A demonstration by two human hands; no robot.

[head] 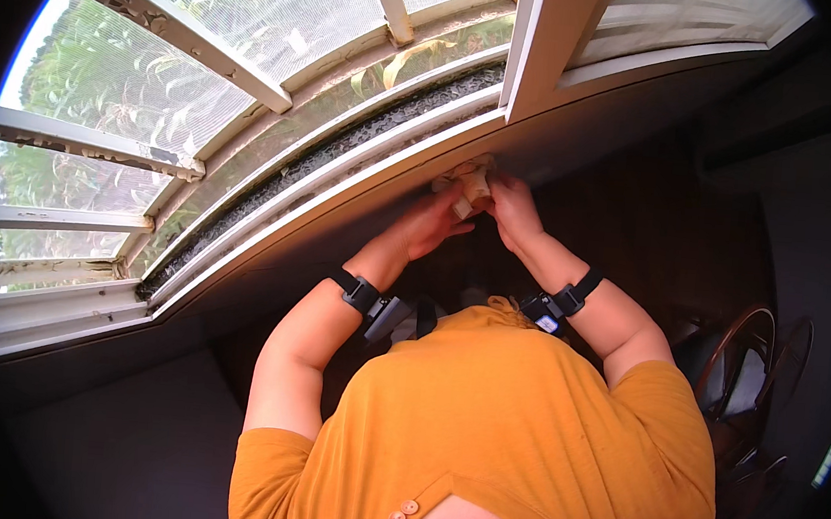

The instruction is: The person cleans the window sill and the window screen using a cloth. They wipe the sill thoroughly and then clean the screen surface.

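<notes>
A crumpled, pale beige cloth (474, 182) is bunched between my two hands, just below the window's inner edge and close to the wall. My left hand (429, 222) grips its near left side, with some fingers stretched out under it. On the other side, my right hand (514, 210) pinches the cloth's right edge. Parts of the fingers on both hands are hidden by the folds. Whether the cloth touches the wall cannot be made out.
Above the hands runs a white window frame (523, 48) with a dirty, dark sliding track (337, 143). Outside it are bars (185, 25) with peeling paint, a mesh screen and plants. Dark wooden chairs (744, 358) stand behind on the right. Devices are strapped to both forearms.
</notes>
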